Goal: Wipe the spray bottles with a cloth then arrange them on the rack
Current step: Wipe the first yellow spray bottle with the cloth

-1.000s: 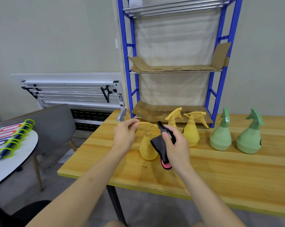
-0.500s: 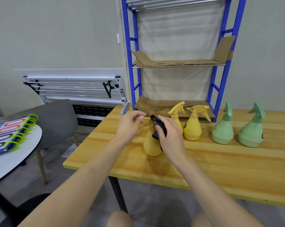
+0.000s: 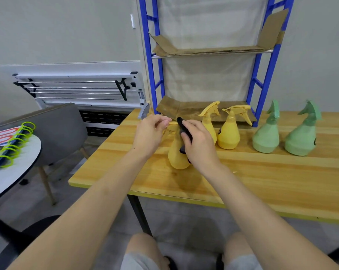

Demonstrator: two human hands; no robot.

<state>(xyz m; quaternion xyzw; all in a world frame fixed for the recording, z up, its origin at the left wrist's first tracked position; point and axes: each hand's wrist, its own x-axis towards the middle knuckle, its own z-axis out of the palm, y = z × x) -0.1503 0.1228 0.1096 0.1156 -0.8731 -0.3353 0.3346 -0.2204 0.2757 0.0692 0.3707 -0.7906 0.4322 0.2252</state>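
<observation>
Left hand: the left hand (image 3: 149,136) is sitting at the centre of the frame, fingers curled, fingertips pinching the yellow trigger head of the nearest bottle.
Right hand: the right hand (image 3: 199,145) is lying just right of it, fingers wrapped round a dark cloth (image 3: 182,125) and pressing it against the neck and shoulder of the same bottle.
Bottle in hand: the front yellow bottle (image 3: 177,156) is standing upright on the wooden table (image 3: 262,180), near its front left corner; much of its upper part is being hidden by both hands.
Cloth: one black end is sticking up above the right fingers; a small pink-edged part is showing below them, against the bottle body.
Other yellow bottles: the second yellow bottle (image 3: 210,121) is standing just behind the right hand; the third yellow bottle (image 3: 230,133) is standing just beside it to the right, in front of the rack's lowest shelf.
Green bottles: a green bottle (image 3: 267,134) and a second green bottle (image 3: 301,136) are standing side by side at the right of the frame, apart from the yellow ones.
Rack: the blue rack (image 3: 262,65) is standing on the table against the wall at upper centre, its shelves lined with cardboard; no bottle is resting on them.
Surroundings: a grey chair (image 3: 61,131) and a round white table (image 3: 11,172) are occupying the left of the frame.
</observation>
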